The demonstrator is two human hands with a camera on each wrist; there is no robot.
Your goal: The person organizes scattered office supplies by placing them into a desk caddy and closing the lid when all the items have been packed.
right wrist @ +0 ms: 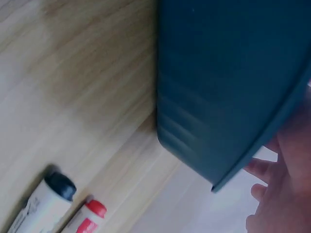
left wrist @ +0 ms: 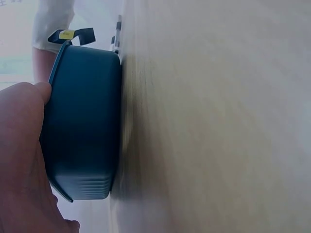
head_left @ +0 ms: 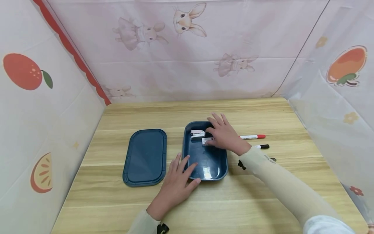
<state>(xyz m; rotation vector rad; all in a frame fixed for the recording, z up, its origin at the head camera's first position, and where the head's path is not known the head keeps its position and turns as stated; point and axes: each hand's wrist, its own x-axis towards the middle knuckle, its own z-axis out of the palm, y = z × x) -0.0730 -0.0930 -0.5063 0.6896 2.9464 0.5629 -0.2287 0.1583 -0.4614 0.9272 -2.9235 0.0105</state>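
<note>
- Resting at lower centre of the head view, the left hand (head_left: 175, 185) lies with fingers spread and nearly straight, its fingertips against the near left corner of the dark blue box (head_left: 219, 169); it grips nothing. The left wrist view shows the thumb (left wrist: 36, 92) touching the box's rim.
- The right hand (head_left: 223, 135) reaches into the box from the right side of the frame, fingers extended over a small white item (head_left: 206, 141). Whether the fingers pinch that item cannot be told; it is partly covered.
- A white stapler (head_left: 197, 133) lies inside the box at its far end, just left of the right hand.
- The box stands open at centre of the wooden desk (head_left: 263, 201).
- The matching blue lid (head_left: 145, 157) lies flat on the desk left of the box, apart from it.
- Two markers lie right of the box: one with a red cap (head_left: 253, 136), one with a black cap (head_left: 262, 147) nearer the viewer.
</note>
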